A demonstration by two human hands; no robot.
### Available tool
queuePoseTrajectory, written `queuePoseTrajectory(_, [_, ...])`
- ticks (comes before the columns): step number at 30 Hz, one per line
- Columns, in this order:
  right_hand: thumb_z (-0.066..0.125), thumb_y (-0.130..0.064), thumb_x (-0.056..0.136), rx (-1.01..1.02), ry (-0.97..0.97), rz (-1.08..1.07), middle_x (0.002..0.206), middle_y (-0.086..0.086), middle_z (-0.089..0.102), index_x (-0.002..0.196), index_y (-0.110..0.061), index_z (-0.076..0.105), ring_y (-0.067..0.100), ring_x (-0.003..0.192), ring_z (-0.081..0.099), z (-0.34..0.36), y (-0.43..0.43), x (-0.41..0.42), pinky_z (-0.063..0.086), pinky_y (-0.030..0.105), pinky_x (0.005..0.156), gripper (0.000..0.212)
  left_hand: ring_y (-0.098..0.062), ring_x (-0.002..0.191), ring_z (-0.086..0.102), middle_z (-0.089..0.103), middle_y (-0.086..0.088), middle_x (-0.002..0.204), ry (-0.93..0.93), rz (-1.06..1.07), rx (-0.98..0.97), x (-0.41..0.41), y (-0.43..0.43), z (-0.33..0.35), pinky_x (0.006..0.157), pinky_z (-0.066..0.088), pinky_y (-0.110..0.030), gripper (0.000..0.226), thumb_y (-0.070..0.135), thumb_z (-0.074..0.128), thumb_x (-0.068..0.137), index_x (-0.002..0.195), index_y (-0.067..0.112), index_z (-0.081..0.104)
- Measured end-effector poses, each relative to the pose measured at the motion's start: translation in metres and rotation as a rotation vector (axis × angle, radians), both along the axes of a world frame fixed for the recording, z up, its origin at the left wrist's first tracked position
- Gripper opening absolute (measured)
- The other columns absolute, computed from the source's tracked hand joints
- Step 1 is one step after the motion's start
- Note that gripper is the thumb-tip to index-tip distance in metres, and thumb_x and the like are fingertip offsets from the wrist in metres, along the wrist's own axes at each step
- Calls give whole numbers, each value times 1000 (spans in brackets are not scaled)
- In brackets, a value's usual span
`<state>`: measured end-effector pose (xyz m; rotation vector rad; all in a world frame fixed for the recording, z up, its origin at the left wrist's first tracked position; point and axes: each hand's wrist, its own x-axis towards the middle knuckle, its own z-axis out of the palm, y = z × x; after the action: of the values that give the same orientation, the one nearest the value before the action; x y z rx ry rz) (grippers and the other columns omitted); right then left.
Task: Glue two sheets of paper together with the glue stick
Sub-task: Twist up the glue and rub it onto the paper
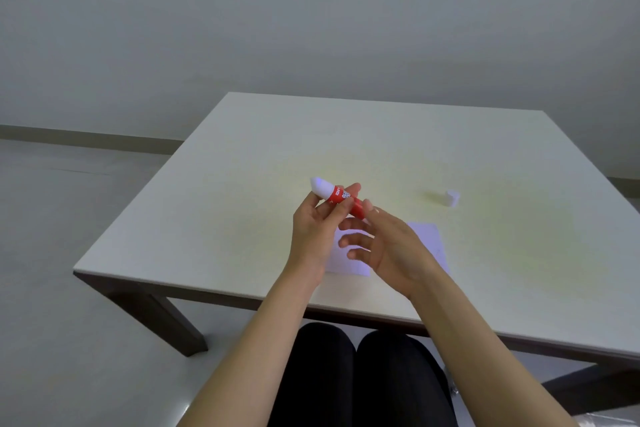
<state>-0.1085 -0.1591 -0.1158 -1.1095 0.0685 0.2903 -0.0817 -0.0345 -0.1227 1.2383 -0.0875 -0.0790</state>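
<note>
1. I see the glue stick (341,198), a red tube with a white label and its white glue tip exposed, held tilted above the table with the tip up and to the left.
2. Its white cap (452,198) stands apart on the right.
3. The white paper (429,239) lies flat near the front edge, partly hidden; I cannot count the sheets.

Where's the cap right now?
The cap stands alone on the table, right of both hands and beyond the paper's far right corner.
</note>
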Motion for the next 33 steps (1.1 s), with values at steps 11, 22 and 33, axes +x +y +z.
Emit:
queuePoseTrajectory(11, [51, -8, 91, -85, -92, -391, 92, 24, 72, 89, -5, 53, 31, 70, 67, -4, -28, 17, 59, 35, 68, 4, -4, 144, -12, 10, 13, 159, -302, -504, 1178, 35, 81, -23, 116, -12, -36, 80, 45, 58, 86, 150, 29, 13])
queuePoseTrajectory(22, [65, -15, 84, -1016, -399, -333, 76, 3, 71, 91, -13, 67, 15, 69, 66, -16, 10, 16, 51, 27, 68, 8, -14, 146, -16, 1, 22, 158, -440, -606, 1487, 46, 71, -32, 115, -16, -49, 90, 67, 51, 77, 149, 38, 8])
queuePoseTrajectory(33, [66, -12, 82, -884, -323, -346, 85, 9, 75, 91, -10, 68, 25, 78, 72, -15, -8, 17, 59, 41, 75, 10, -16, 146, -15, -2, 22, 158, -414, -639, 1524, 45, 69, -27, 115, -15, -52, 92, 66, 52, 77, 149, 35, 5])
